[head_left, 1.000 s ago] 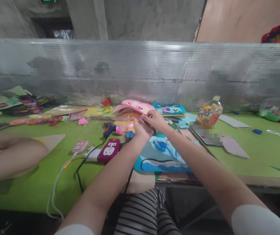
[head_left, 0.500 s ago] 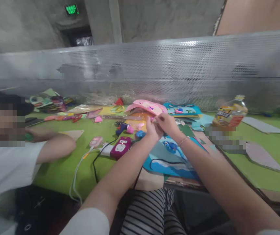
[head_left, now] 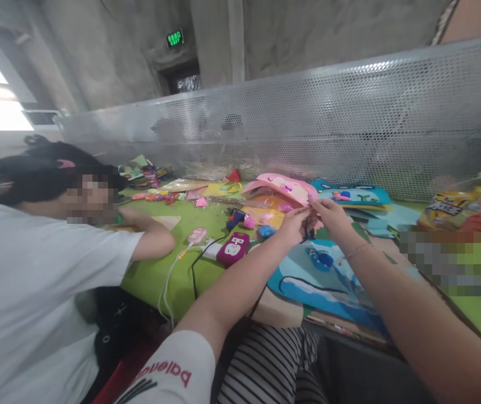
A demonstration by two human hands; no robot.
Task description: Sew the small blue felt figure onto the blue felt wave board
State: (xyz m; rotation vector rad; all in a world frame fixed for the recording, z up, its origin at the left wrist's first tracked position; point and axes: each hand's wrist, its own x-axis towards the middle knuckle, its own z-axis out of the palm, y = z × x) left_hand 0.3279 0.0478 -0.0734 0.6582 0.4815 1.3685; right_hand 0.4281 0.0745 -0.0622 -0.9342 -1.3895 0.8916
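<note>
Reaching across a green table [head_left: 169, 275] in the head-camera view, a person brings the left hand [head_left: 293, 224] and right hand [head_left: 333, 217] together, fingertips of both pinched shut on a small piece [head_left: 309, 215] too blurred to identify. It sits just in front of a pink felt shape [head_left: 285, 188] and above a blue felt board [head_left: 320, 272]. A maroon power strip [head_left: 232, 248] and glue gun [head_left: 235, 216] lie to the left, near a co-worker [head_left: 34, 292] in white. A perforated metal screen [head_left: 350, 112] backs the table.
</note>
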